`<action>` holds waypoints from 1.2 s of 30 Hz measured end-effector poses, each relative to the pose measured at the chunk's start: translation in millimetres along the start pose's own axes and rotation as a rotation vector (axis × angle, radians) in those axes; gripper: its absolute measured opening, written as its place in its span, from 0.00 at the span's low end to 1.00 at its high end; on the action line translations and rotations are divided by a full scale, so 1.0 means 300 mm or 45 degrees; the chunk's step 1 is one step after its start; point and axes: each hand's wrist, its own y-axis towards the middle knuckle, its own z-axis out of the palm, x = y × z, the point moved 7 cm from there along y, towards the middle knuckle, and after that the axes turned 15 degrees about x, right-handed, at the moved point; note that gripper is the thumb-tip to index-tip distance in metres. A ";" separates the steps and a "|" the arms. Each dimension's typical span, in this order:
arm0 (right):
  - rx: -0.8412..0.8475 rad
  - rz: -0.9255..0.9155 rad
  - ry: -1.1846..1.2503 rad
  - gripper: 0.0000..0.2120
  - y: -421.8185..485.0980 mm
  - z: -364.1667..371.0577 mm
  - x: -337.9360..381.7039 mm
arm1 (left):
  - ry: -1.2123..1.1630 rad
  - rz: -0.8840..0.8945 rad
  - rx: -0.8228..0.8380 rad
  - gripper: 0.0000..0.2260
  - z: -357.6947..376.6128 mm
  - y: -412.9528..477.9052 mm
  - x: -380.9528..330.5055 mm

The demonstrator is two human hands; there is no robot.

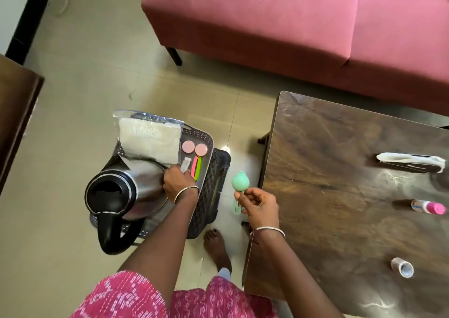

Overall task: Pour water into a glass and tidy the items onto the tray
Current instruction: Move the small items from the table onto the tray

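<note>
A grey tray (211,145) rests on a dark woven plastic stool (212,194). On the tray stand a steel kettle (126,191) with a black handle, a zip bag (150,138) holding white cloth, two pink discs (194,147), and pink and green clips (197,169). My left hand (178,184) is down on the tray beside the kettle, its fingertips closed on a small clear plastic piece (185,166). To the right of the stool, above the floor, my right hand (258,204) pinches the handle of a mint-green round-headed tool (239,184).
A dark wooden table (340,196) at right carries a white folded item (410,162), a pink-capped bottle (430,207) lying on its side, and a small clear glass (402,267). A pink sofa (291,26) stands behind. My bare foot (216,247) is by the stool.
</note>
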 end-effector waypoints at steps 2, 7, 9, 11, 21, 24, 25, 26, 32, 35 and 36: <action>-0.004 0.012 0.010 0.10 0.012 0.013 0.000 | -0.029 -0.013 -0.001 0.09 0.007 0.007 0.004; 0.045 0.015 -0.004 0.03 0.022 0.069 0.014 | -0.134 -0.022 -0.010 0.10 0.008 0.012 0.021; 0.051 0.025 -0.016 0.04 0.024 0.089 0.021 | -0.168 -0.004 -0.014 0.13 0.001 0.006 0.026; 0.060 0.043 -0.013 0.04 0.026 0.107 0.027 | -0.209 0.048 -0.036 0.13 -0.010 -0.017 0.025; 0.331 0.127 0.008 0.10 0.059 0.271 0.058 | -0.740 0.250 0.513 0.03 0.001 -0.187 0.145; 0.385 0.158 0.025 0.13 0.053 0.328 0.050 | -0.683 0.299 0.471 0.03 -0.024 -0.192 0.168; 0.408 0.169 0.027 0.14 0.049 0.344 0.043 | -0.662 0.284 0.450 0.03 -0.031 -0.189 0.173; 0.432 0.183 0.024 0.15 0.045 0.356 0.035 | -0.647 0.266 0.440 0.03 -0.034 -0.186 0.179; 0.421 0.284 -0.003 0.12 0.040 0.366 -0.009 | -0.548 0.163 0.252 0.05 -0.052 -0.156 0.211; 0.337 0.284 -0.023 0.07 0.049 0.338 -0.008 | -0.400 0.114 0.100 0.07 -0.046 -0.159 0.222; 0.317 0.278 -0.021 0.06 0.050 0.324 -0.009 | -0.364 0.100 0.076 0.07 -0.033 -0.157 0.224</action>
